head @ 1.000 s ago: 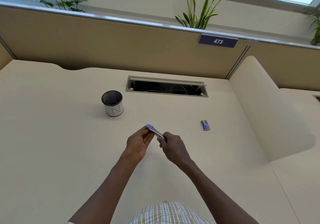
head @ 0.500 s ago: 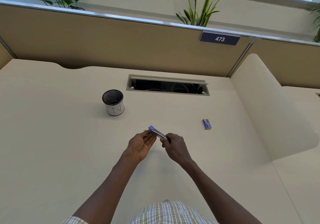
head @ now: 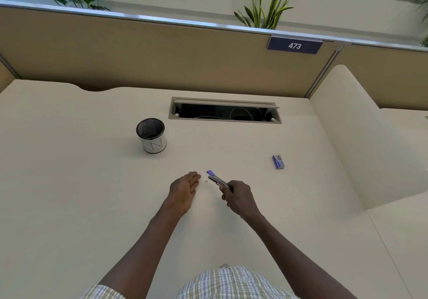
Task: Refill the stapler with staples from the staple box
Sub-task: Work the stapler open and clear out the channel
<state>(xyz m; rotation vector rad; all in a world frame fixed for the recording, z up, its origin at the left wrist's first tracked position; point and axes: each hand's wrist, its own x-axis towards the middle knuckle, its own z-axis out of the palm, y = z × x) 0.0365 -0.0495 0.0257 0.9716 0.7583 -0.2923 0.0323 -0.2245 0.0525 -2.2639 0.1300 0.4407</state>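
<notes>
My right hand (head: 238, 197) grips a small purple and metal stapler (head: 216, 178), whose far end points up and left above the cream desk (head: 69, 183). My left hand (head: 184, 188) is off the stapler, palm turned toward it, fingers stretched out and empty. Between the two hands a tiny pale speck (head: 206, 182) lies on the desk; I cannot tell what it is. The small blue staple box (head: 278, 162) rests on the desk well to the right of both hands, untouched.
A black mesh cup with a white sleeve (head: 151, 135) stands at the left back. An open cable slot (head: 224, 111) is cut into the desk behind the hands. Tan partition walls (head: 162, 55) close the back, and a raised curved divider (head: 361, 136) closes the right.
My left hand has let go of the stapler and drawn back to the left. The right hand still holds the stapler, now a bit to the right.
</notes>
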